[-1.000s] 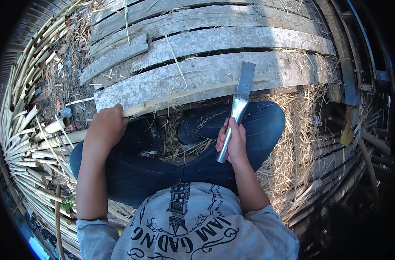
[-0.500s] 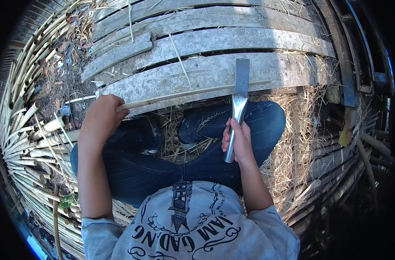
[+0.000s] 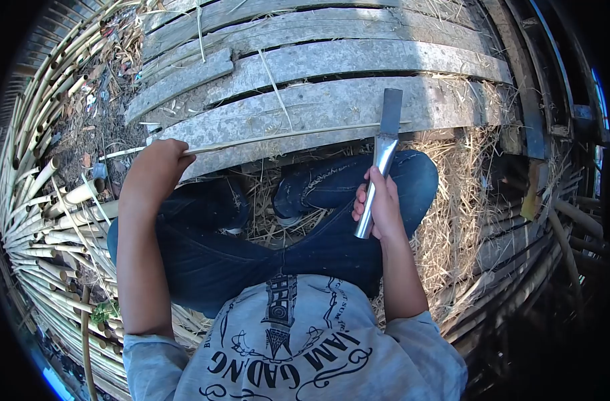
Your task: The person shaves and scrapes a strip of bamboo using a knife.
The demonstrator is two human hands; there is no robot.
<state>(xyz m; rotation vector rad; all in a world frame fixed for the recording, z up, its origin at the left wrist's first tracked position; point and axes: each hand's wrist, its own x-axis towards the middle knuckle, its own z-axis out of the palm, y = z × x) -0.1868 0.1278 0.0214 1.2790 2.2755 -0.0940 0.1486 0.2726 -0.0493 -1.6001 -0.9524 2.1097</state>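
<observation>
- Our left hand (image 3: 152, 175), palm down, pinches a long, slender pale strip (image 3: 271, 138) near the edge of the weathered planks (image 3: 318, 100).
- Our right hand (image 3: 387, 207) is closed around the shiny metal handle of a broad-bladed tool (image 3: 391, 110), its blade pointing away from us.
- The fingers of both hands are engaged: the left ones grip the strip, the right ones wrap the handle.
- The strip runs rightward from our left hand, over the nearest plank, and passes beneath the blade close to its far end. Whether steel meets strip, we cannot tell.
- By our judgement, work on this 1 strip is under way: it is already long and narrow, but both hands are occupied with it and it has not been set aside. How much is left to do on it, we cannot tell.
- Pale shavings (image 3: 452, 194) pile up beside our right knee, which suggests plenty of cutting is done.
- At our left, bamboo poles (image 3: 84, 192) lie in a dense fan; whether any await work is unclear.
</observation>
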